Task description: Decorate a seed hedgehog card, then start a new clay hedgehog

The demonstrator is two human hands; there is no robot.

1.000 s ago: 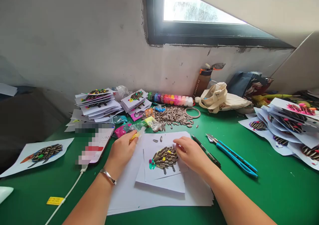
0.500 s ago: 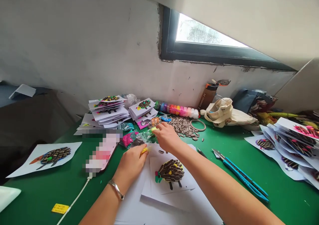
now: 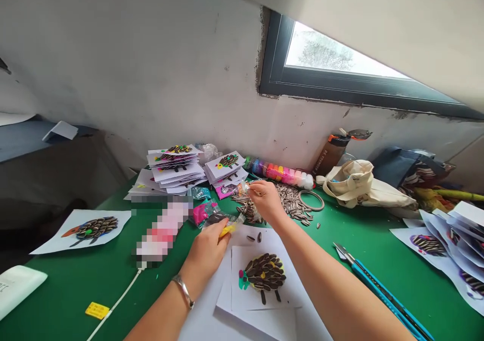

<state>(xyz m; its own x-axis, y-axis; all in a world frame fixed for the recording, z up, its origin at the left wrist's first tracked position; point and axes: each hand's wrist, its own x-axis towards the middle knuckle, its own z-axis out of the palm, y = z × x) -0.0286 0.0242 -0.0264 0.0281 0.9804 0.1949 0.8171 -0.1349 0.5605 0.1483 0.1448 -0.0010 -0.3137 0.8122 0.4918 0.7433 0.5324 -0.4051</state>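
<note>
My left hand is closed around a yellow lump of modelling clay, above the upper left of the white paper sheets. Farther forward, my right hand pinches a small clear plastic bag over the sunflower seeds; part of the bag is hidden by the fingers. Between my forearms lies a card with a hedgehog made of seeds, with a green face, a pink nose and yellow bits. Two loose seeds rest on the paper just above it.
Stacks of hedgehog cards stand at the back left and right. A blue utility knife lies right of my forearm. Near the left are a phone on a cable, clay packets and a tape ring.
My right hand has moved slightly right and now holds the clear bag over the seeds. My left hand keeps the yellow clay. The view has shifted left.
</note>
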